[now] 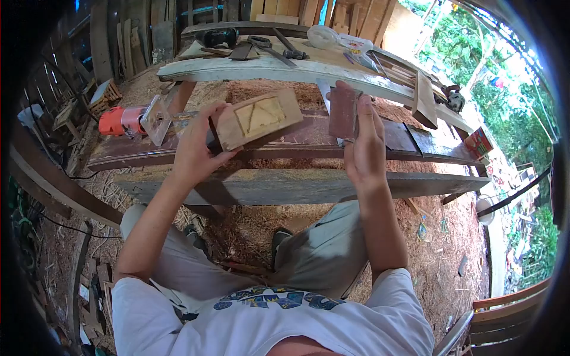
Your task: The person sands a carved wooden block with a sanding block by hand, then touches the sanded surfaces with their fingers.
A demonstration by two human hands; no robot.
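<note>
My left hand [199,139] grips a wooden block [259,118] by its left end. The block is tilted, and its upper face shows a lighter recessed rectangle with diagonal lines. To the right, my right hand [366,139] holds a reddish-brown sanding block [343,113] upright, thumb along its right side. The two blocks are apart, both above a dark reddish plank [279,148] lying across the bench.
An orange power tool [122,120] with a clear square base lies at the left of the plank. On the rear bench [237,71] are a hammer [291,50], a black tool [217,38] and plastic containers [322,37]. A grey board [297,188] spans the front.
</note>
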